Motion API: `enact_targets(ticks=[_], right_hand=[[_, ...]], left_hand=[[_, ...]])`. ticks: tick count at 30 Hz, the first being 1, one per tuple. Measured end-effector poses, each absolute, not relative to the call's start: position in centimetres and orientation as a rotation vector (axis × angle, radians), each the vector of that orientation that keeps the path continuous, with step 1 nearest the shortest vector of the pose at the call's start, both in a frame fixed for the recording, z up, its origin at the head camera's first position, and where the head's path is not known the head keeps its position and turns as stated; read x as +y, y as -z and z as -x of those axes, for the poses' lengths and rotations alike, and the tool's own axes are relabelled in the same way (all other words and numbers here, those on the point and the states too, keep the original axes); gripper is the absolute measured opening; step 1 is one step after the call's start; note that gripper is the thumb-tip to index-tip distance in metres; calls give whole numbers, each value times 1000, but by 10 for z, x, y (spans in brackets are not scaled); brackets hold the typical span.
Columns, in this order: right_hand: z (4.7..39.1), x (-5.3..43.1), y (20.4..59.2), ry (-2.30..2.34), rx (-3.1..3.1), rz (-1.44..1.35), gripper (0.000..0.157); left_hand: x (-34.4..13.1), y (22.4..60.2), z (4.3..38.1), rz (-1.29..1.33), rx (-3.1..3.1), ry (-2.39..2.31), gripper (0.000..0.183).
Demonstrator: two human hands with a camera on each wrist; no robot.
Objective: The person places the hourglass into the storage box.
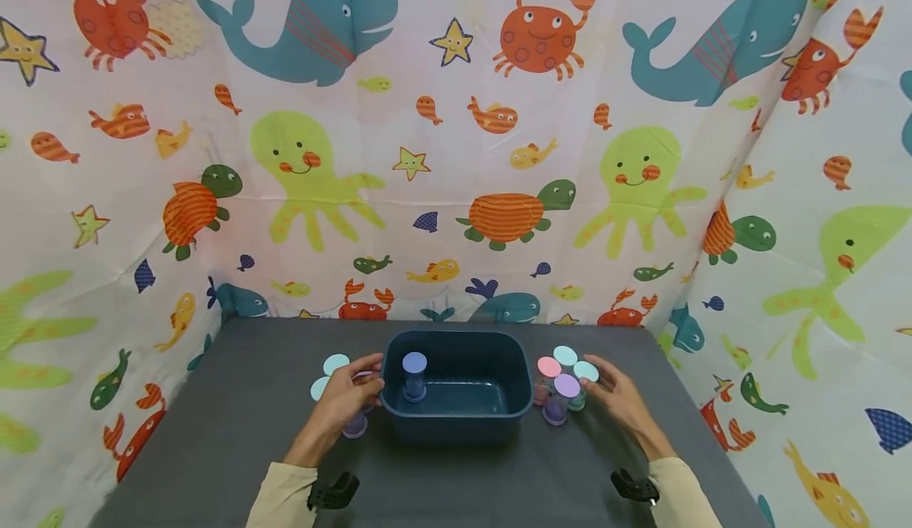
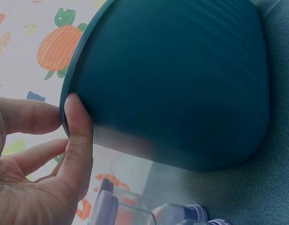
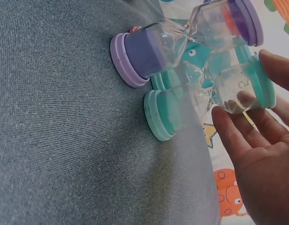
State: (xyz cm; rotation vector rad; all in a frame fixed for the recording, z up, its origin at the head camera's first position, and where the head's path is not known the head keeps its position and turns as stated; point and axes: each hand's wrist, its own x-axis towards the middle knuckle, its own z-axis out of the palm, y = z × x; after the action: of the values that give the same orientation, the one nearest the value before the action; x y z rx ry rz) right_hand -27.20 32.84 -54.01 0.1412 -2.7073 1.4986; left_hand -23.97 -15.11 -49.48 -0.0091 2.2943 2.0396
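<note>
Bin point(image 1: 456, 421) rim pinched by left hand point(image 1: 347, 396).

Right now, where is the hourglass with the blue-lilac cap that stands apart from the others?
In the head view, the blue-lilac-capped hourglass stands upright inside the dark teal tub, at its left end, near the left hand at the tub's rim.

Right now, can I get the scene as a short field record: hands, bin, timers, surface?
surface: dark grey table, sea-animal print curtains behind
bin: dark teal tub, centre of table
in bin: one purple-capped sand timer, upright
left hand: thumb and fingers on the tub's left rim
left of tub: timers with light blue caps, partly hidden
right hand: fingers straight, at the teal-capped timer
right of tub: cluster of upright timers, pink, teal and purple caps
</note>
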Motion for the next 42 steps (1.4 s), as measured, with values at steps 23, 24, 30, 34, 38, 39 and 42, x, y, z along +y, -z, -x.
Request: enact_targets(ticks=[23,24,30,34,38,39,42], right_hand=[[270,333,543,-1521,-2654,-106,61],[270,334,542,-1511,-2661,-87,61],[269,337,535,-1510,-2668,7,64],[267,337,524,-1503,-2655,37,65],[266,337,512,-1482,-2664,90,69],[266,337,509,-1476,-2665,106,70],[265,336,500,-1471,-2645,172,72]], left_hand=[[-151,493,236,6,2313,-2017,48],[-151,493,236,4,2313,-2015,48],[-150,493,237,16,2310,-2008,48],[-151,494,237,16,2307,-2012,48],[-152,495,237,13,2304,-2016,48],[-152,495,238,15,2301,-2017,48],[-152,494,238,2,2292,-2019,49]])
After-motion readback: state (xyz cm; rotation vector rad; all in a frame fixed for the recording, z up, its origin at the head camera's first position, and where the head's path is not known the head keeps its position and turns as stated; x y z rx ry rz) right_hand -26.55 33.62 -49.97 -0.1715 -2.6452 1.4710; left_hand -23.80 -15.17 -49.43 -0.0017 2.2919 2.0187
